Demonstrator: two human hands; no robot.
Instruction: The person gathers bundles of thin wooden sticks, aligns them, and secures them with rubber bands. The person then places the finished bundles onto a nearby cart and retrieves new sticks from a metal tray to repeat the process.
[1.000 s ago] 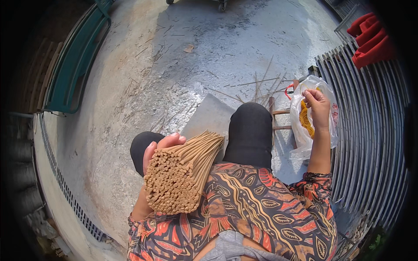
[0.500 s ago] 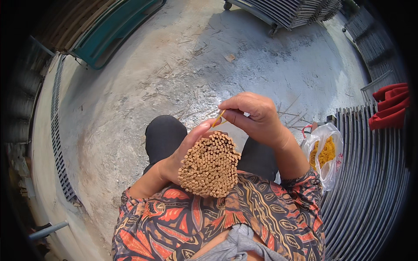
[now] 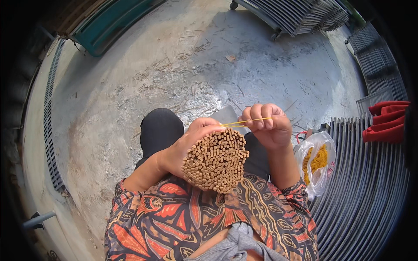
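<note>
Around us it's bare concrete floor [image 3: 130,108] with stray splinters, ribbed metal racks [image 3: 370,182] on the right and a red cloth [image 3: 385,122] on top. The plastic bag [image 3: 320,163] beside our knee holds yellow bands. Our left hand [image 3: 187,145] grips the stick bundle [image 3: 215,160] over our lap; our right hand [image 3: 267,126] pinches a yellow band [image 3: 246,122] stretched just above it.

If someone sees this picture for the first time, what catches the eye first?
A thick bundle of sticks at centre, held in the left hand. Just above it, the right hand stretches a yellow rubber band. At right, a clear bag of yellow bands lies on grey slats.
</note>
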